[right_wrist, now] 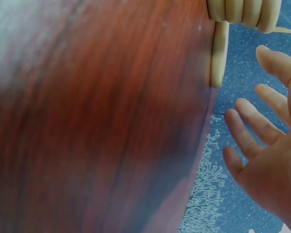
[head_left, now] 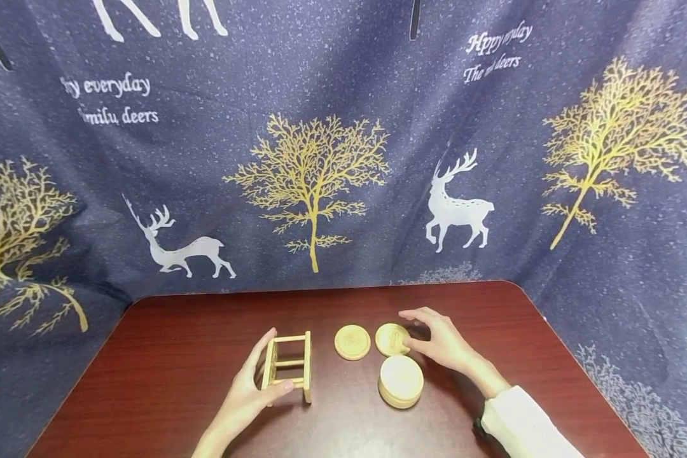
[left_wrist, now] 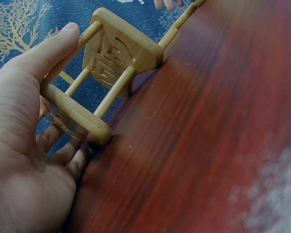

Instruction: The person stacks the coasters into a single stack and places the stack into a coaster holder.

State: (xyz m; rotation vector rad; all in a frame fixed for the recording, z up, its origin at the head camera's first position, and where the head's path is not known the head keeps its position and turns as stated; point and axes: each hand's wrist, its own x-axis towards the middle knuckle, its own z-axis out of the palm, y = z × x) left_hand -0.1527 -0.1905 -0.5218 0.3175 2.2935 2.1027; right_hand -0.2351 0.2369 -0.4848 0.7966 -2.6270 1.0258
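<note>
My left hand (head_left: 245, 387) holds a small wooden coaster rack (head_left: 307, 364), thumb on one side and fingers on the other. In the left wrist view, rods join the rack's two end panels, and the far panel (left_wrist: 120, 46) has cut-out marks. Over on the right, my right hand (head_left: 443, 340) hovers beside a round wooden coaster (head_left: 390, 340), its fingers spread and loosely bent. The right wrist view shows a gap between that hand (right_wrist: 269, 170) and the coaster (right_wrist: 219, 56). A stack of several coasters (head_left: 401, 380) stands just nearer to me.
Another round coaster (head_left: 352, 342) lies flat between the rack and the right-hand coaster. All stand on a dark red wooden table (head_left: 166, 356). A blue cloth (head_left: 343, 76) with trees and deer hangs behind the table and along its sides.
</note>
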